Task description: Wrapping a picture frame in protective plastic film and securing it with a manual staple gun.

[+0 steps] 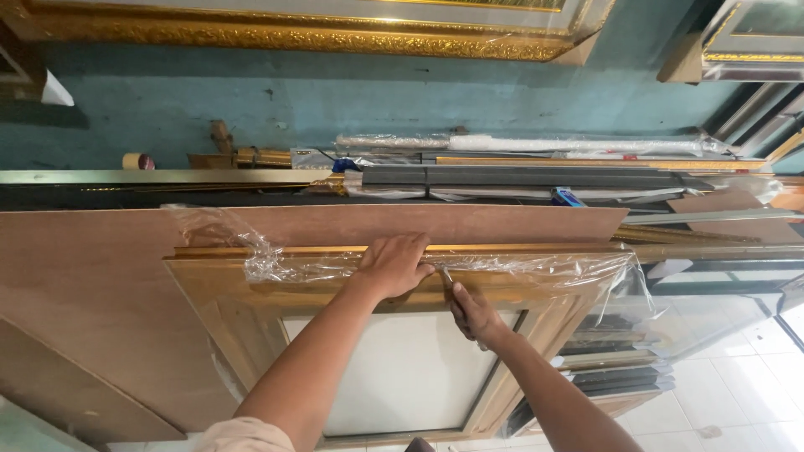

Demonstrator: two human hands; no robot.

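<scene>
A large gold picture frame lies flat on a brown plywood board, with its white inner panel towards the person. Clear plastic wrap covers the far rail of the frame and is crumpled near its left end. The left hand lies palm down on this far rail, on the wrap; its fingers are curled over the far edge and press on it. The right hand is just beside the left one, a little nearer to the person. Its fingers are clenched on a small thin tool, and the tip of the tool meets the wrapped rail close to the left thumb; what kind of tool it is cannot be told.

Behind the board, long frame mouldings in grey, black and gold lie in a pile along a teal wall. An ornate gold frame hangs on that wall. At the right the white tiled floor is visible.
</scene>
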